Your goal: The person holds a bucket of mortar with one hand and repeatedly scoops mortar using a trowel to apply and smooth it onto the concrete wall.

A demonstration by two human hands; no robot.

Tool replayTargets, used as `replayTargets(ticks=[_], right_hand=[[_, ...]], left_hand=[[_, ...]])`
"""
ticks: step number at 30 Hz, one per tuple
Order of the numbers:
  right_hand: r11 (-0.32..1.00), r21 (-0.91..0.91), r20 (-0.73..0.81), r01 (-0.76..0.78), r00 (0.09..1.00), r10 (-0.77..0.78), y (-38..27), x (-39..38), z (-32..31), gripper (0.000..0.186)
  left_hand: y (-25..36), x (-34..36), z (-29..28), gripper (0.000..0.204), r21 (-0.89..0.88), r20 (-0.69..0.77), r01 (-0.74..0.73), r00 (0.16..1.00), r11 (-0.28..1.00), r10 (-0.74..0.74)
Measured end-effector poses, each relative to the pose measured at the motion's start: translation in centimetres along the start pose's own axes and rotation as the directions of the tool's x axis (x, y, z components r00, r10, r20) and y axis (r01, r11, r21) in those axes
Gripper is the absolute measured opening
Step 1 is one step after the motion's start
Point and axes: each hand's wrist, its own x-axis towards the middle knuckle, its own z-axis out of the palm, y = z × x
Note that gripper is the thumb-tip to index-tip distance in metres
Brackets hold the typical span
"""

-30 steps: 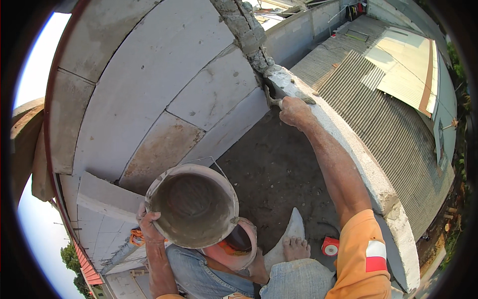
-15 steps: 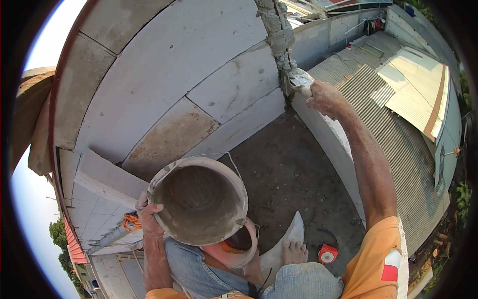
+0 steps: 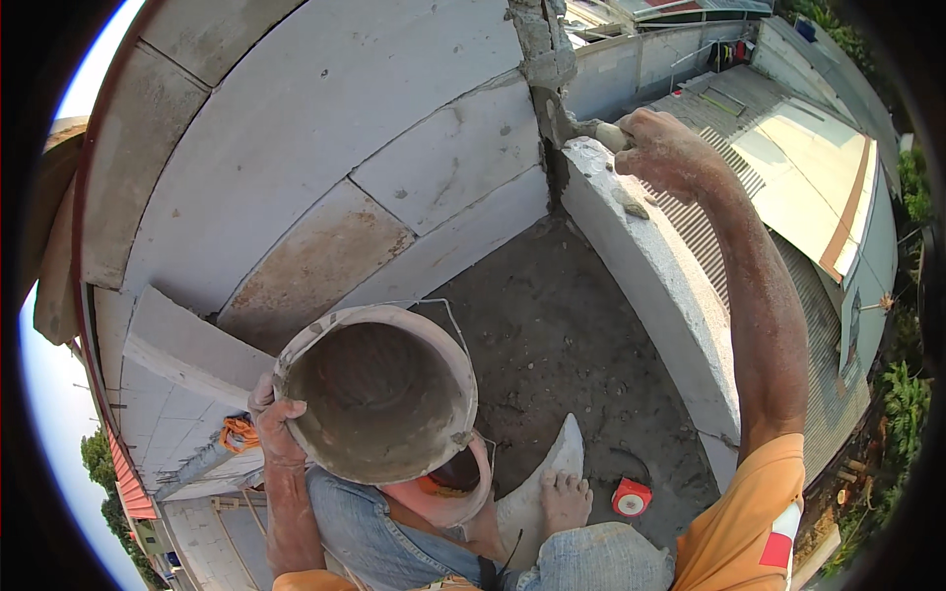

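Observation:
My left hand [image 3: 278,426] grips the rim of a mortar-stained bucket [image 3: 379,433], tilted so its mouth faces me. Grey residue coats the inside, and its wire handle hangs at the far side. My right hand [image 3: 670,153] is closed round the handle of a trowel [image 3: 613,136]. Its blade is against the rough concrete column [image 3: 544,59], where the tall block wall [image 3: 434,172] meets the low block wall [image 3: 655,266]. A few lumps of mortar [image 3: 631,205] lie on the low wall's top.
A second, reddish bucket [image 3: 443,507] stands beneath the first, between my legs. By my bare foot [image 3: 564,500] lies a red and white tape measure [image 3: 631,497] on the rough grey floor [image 3: 542,315]. Beyond the low wall, corrugated roofs [image 3: 828,187] lie below.
My right hand and the trowel have moved up and farther along the column, uncovering the low wall's top and the mortar lumps. The bucket stays in my left hand; the view has shifted slightly.

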Motion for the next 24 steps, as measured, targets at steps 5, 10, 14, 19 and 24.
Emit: replayTargets(ticks=[5, 10, 14, 19, 24], right_hand=[[0.996, 0.086, -0.174, 0.034, 0.985, -0.019, -1.6, -3.2, -2.3, 0.034], [0.965, 0.257, -0.169, -0.044, 0.981, 0.090, 1.0, -3.7, -0.1, 0.036], [0.965, 0.150, 0.084, -0.213, 0.976, 0.202, 2.1, -3.0, 3.8, 0.032], [1.000, -0.012, -0.021, -0.024, 0.999, 0.024, 3.0, -0.3, 8.4, 0.025], [0.988, 0.022, 0.147, -0.155, 0.978, 0.151, 1.2, 1.1, 6.7, 0.028]], left_hand=[[-0.6, 0.5, -1.2, 0.058, 0.045, 0.035, -0.003, 0.999, 0.999, 0.001], [-0.1, 0.3, -1.0, 0.057, 0.044, 0.065, -0.035, 0.997, 0.998, 0.032], [-0.1, 0.3, 0.6, 0.056, 0.014, 0.029, -0.032, 0.999, 0.999, 0.032], [-0.5, 0.7, -0.3, 0.059, 0.032, 0.097, -0.030, 0.995, 0.999, 0.027], [-0.2, 0.4, 0.1, 0.059, 0.038, 0.076, -0.033, 0.997, 0.999, 0.030]])
